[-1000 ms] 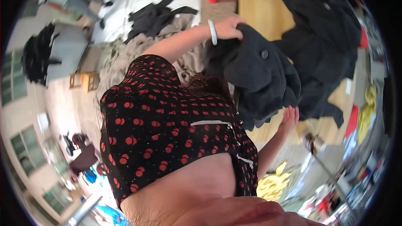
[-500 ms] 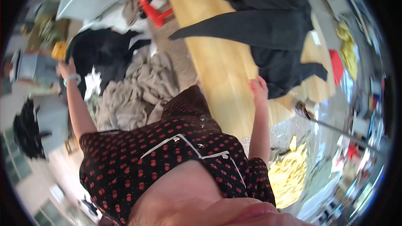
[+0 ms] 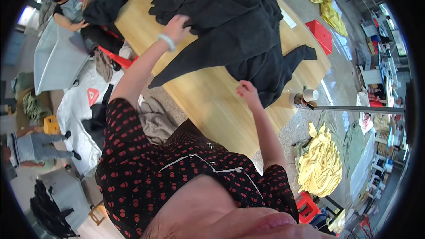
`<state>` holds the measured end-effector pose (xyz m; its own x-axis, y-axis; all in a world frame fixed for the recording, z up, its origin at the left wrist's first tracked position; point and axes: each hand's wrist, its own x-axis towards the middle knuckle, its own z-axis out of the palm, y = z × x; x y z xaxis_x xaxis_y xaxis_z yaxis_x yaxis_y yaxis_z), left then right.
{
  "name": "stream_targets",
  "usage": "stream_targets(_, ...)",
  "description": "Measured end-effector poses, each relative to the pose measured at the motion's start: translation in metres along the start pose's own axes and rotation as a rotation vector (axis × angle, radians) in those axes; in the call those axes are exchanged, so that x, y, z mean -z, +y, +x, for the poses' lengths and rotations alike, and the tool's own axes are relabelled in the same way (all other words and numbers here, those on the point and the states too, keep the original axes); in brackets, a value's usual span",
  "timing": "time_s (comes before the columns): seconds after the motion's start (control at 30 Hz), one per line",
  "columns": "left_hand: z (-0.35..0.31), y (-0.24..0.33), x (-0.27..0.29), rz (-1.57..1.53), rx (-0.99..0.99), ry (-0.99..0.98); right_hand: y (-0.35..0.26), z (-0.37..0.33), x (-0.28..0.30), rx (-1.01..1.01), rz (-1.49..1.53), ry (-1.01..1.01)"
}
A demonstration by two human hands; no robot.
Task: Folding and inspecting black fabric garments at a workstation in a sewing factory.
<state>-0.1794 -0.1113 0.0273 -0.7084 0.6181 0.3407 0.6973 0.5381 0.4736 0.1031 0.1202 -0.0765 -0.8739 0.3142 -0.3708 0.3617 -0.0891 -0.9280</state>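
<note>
Wooden table (image 3: 208, 97): long, light-coloured, runs from upper left to lower right of the view; the person stands at its near long edge.

Pile of dark garments (image 3: 241, 26): biggest thing on the table, spread over the far half and reaching twd the right end. One long dark flap/sleeve is seen trailing out of the pile twd the near edge, long axis approx. diagonal, upper right to lower left.

Co-worker (image 3: 73, 0) at the far left corner, bent over another dark garment (image 3: 106, 2). Yellow cloth heap (image 3: 321, 161) on the floor off the right end. Red stool (image 3: 321, 35) beyond the far right edge. Tape roll (image 3: 310, 95) just off the right corner, by a metal pole.

Left hand (image 3: 177, 26): pale bangle at wrist, arm stretched well across the table; fingers curled and closed on the left margin of the pile, cloth bunched under them. Grip judged firm, though fingertips are part hidden by fabric.

Right hand (image 3: 248, 92): fingers loosely bent, nothing held; set at the pile's lower hem, touching or just short of it – can't be told which.

Key relation: pile lies ahead of and between both hands; left hand already on it, right hand nearer the near edge w/ the hem directly beyond its fingertips.
</note>
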Motion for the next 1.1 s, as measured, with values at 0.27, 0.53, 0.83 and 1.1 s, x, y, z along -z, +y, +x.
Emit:
stream_targets(0.27,0.133,0.068,-0.046,0.346,-0.193,-0.363,-0.014,0.007,-0.004,-0.068,-0.126,-0.096)
stream_targets(0.53,0.031,0.101,0.000,-0.242,-0.166,-0.249,-0.146,0.068,-0.002,0.064,0.212,0.032)
stream_targets(0.83,-0.060,0.171,0.009,-0.443,-0.505,-0.406,-0.231,0.108,-0.059,0.154,0.528,-0.047)
stream_targets(1.1,-0.055,0.175,0.033,-0.720,-0.219,-0.244,-0.231,0.028,-0.039,0.457,-0.102,-0.054)
